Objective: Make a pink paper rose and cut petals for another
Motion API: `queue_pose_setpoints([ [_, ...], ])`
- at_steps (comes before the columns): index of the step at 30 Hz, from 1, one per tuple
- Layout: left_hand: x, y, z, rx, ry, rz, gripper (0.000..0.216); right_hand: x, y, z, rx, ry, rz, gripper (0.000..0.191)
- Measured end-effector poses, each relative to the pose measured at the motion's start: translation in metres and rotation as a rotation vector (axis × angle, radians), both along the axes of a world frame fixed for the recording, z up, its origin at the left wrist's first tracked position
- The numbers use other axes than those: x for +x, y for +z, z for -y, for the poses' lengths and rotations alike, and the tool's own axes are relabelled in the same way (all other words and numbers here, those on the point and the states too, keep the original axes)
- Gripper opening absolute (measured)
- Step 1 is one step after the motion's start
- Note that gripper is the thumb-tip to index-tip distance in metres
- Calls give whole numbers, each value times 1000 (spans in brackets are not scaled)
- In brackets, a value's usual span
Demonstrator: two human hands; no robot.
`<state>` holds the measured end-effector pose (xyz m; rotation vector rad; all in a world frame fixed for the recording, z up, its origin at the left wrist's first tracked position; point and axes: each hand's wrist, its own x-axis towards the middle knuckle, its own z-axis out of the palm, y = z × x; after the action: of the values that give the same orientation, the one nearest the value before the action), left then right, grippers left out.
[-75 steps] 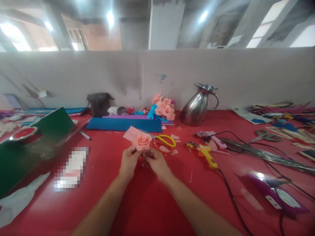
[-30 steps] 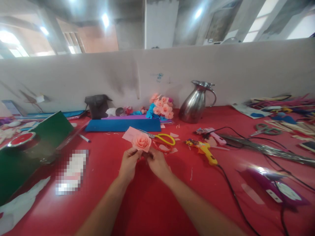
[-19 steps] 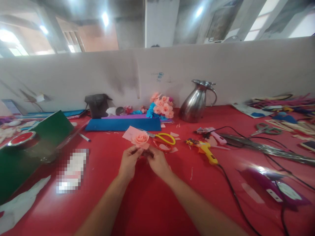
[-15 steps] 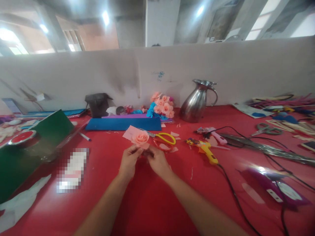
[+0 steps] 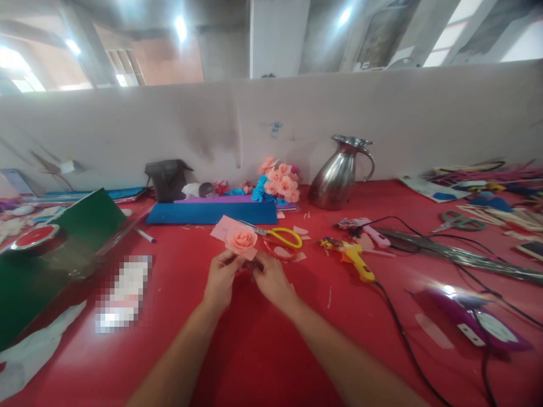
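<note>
A pink paper rose (image 5: 241, 239) is held up between my two hands over the red table (image 5: 258, 345). My left hand (image 5: 221, 276) pinches the flower's base from the left, thumb and fingers closed. From the right, my right hand (image 5: 271, 278) grips the base too; its fingertips are partly hidden behind the petals. Just behind the rose lie a piece of pink paper (image 5: 220, 228) and scissors with a yellow handle (image 5: 288, 237). A yellow glue gun (image 5: 358, 263) rests to the right of my hands.
At the back stand a bunch of pink paper roses (image 5: 282, 183) and a steel jug (image 5: 334, 178). A blue folded sheet (image 5: 212, 213) lies before them. Grey-handled scissors (image 5: 462, 221), a pink glue gun (image 5: 375, 233) and a purple power strip (image 5: 479, 328) with cables occupy the right.
Both hands keep hold of the paper rose in nearly the same place. The whole view has shifted very slightly.
</note>
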<state>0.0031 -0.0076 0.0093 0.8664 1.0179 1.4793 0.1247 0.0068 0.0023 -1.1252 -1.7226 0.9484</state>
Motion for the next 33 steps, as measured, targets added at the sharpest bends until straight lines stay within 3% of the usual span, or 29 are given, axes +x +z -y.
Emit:
queue_pose_setpoints([
  [18, 3, -2, 2, 46, -23, -67, 6, 3, 6, -2, -19, -28, -13, 29],
  [23, 1, -4, -2, -5, -6, 17, 12, 3, 6, -1, -20, -45, -58, 13],
  [28, -2, -4, -4, -42, 8, -6, 15, 2, 7, -4, -203, -64, -293, 8],
  [33, -2, -1, -2, -67, -12, -3, 18, 4, 12, -7, -428, -107, -593, 16],
])
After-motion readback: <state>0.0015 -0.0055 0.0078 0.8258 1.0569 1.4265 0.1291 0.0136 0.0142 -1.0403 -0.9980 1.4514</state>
